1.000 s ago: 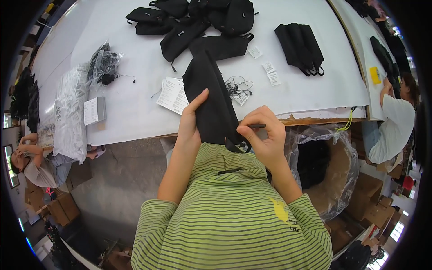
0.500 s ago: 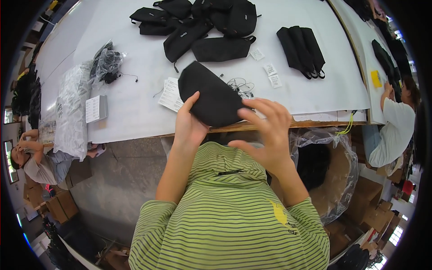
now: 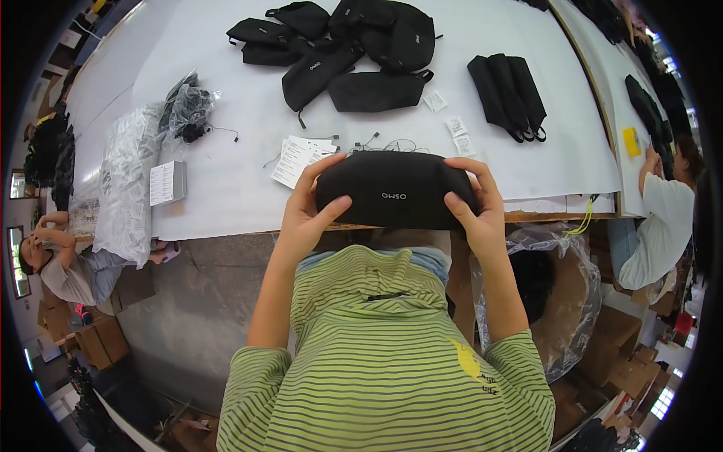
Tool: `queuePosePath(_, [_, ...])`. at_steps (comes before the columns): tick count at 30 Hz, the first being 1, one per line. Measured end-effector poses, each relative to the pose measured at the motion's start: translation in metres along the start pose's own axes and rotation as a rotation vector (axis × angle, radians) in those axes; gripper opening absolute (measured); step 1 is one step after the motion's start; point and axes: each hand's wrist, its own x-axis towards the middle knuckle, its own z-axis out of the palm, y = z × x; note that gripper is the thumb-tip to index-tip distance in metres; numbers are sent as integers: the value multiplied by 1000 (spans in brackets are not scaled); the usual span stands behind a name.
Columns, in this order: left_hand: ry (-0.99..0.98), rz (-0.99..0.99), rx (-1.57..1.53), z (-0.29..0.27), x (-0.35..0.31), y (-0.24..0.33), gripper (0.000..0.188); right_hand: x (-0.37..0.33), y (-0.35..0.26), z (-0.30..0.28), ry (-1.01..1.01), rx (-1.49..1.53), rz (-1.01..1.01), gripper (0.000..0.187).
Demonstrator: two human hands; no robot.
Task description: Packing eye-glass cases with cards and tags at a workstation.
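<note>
A black fabric pouch (image 3: 399,192) with small white lettering is held level over the table's near edge. My left hand (image 3: 310,202) grips its left end, thumb on the face toward me and fingers behind. At the other end my right hand (image 3: 478,197) holds it the same way. Just beyond the pouch lie several thin black string loops (image 3: 388,143). White printed cards (image 3: 303,157) are spread left of them. Farther off, a pile of similar black pouches (image 3: 320,68) lies on the white tabletop (image 3: 233,181).
Three or so black pouches (image 3: 506,94) lie together at the right, beside small white labels (image 3: 458,135). Clear plastic bags (image 3: 128,181) and a card stack (image 3: 167,183) sit at left. A plastic-lined carton (image 3: 561,301) stands at my right. Co-workers sit at left (image 3: 64,256) and right (image 3: 663,218).
My right hand has come in and taken hold of the pouch's right end. The pouch has turned from slanted to level, and its lettered face now shows.
</note>
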Motion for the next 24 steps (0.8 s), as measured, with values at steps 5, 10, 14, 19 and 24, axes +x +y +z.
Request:
queuePosePath(5, [-39,66,90,-11,-3,-5,31,1,7,-6,-40,32,-30,23])
queuePosePath(10, [-39,156,255,-11,-3,0,22,-3,13,-18,-73,-63,-36,18])
queuePosePath(14, [-87,115,330,-9,-6,5,18,-3,10,-26,-110,-181,-118,19])
queuePosePath(19, [-341,-41,201,-12,-4,18,33,-2,-1,-27,-241,-354,-360,28])
queuePosePath(24, [-361,-299,276,4,2,25,36,-6,-15,-17,-387,-365,-310,34])
